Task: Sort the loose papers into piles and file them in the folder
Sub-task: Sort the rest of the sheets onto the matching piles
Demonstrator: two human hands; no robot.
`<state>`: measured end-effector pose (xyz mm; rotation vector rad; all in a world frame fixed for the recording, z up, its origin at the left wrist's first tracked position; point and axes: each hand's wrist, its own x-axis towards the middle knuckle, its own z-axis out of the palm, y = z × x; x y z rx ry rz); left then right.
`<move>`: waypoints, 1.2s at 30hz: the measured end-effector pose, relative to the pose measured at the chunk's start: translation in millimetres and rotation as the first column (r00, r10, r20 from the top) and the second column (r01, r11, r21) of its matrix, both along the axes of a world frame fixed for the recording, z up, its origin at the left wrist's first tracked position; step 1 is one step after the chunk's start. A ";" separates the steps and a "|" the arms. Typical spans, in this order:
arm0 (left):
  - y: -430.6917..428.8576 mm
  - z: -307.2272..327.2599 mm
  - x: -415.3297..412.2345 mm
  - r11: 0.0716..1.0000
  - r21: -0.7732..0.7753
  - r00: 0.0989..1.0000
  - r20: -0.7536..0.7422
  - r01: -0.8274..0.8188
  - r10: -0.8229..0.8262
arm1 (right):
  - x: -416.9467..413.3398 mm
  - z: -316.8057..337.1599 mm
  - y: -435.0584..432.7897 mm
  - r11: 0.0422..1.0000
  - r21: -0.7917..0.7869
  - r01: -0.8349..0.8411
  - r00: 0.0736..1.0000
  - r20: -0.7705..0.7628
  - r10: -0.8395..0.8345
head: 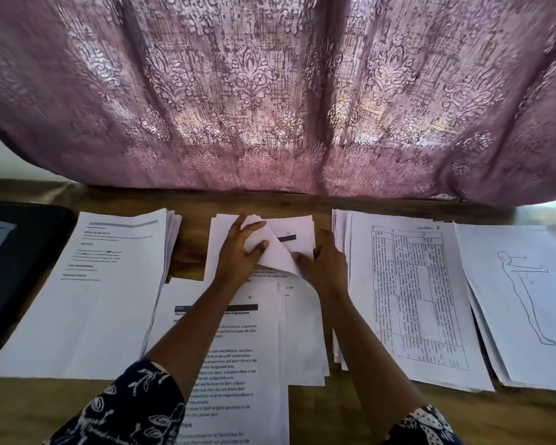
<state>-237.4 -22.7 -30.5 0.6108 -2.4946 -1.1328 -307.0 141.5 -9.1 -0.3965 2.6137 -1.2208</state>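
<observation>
Left hand (241,248) grips lifted white paper sheets (272,252); right hand (326,266) pinches their corner. Advise peeling one cleanly, leaving the white stack (219,232) beneath square.

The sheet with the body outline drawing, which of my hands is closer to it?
Right. The right hand is at the middle pile, one sheet over from the drawing sheet; the left hand, gripping a lifted page, is farther left.

A home room: patterned pink curtain (270,91) hangs behind a wooden table (334,412).
</observation>
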 end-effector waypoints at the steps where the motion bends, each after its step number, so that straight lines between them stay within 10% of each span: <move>1: -1.4 4.0 -0.8 1.000 0.009 1.000 0.001 0.000 0.000 | 2.3 0.4 0.6 0.999 -0.035 -0.003 0.999 0.054 0.005; 10: -21.0 67.0 -39.7 0.751 -0.659 0.993 -0.052 0.047 -0.109 | -24.1 48.8 12.7 0.995 -0.094 0.039 0.997 -0.064 -0.045; 16: -0.9 93.5 -63.4 0.744 -0.663 0.995 0.096 0.079 -0.020 | -42.9 107.1 44.3 0.995 -0.075 0.065 0.967 -0.241 -0.081; 22: 17.9 68.5 -33.3 0.911 -0.412 0.990 -0.140 -0.031 -0.029 | -39.3 174.7 77.1 0.996 -0.003 0.088 0.843 -0.532 -0.076; 30: 3.4 20.9 45.5 0.798 -0.402 0.874 0.383 0.450 -0.300 | -11.3 202.7 77.7 0.977 0.209 -0.027 0.662 -0.728 0.174; 36: 2.4 20.2 44.9 0.789 -0.344 0.813 0.494 0.509 -0.308 | -3.1 206.8 65.9 0.954 0.276 -0.121 0.647 -0.707 0.286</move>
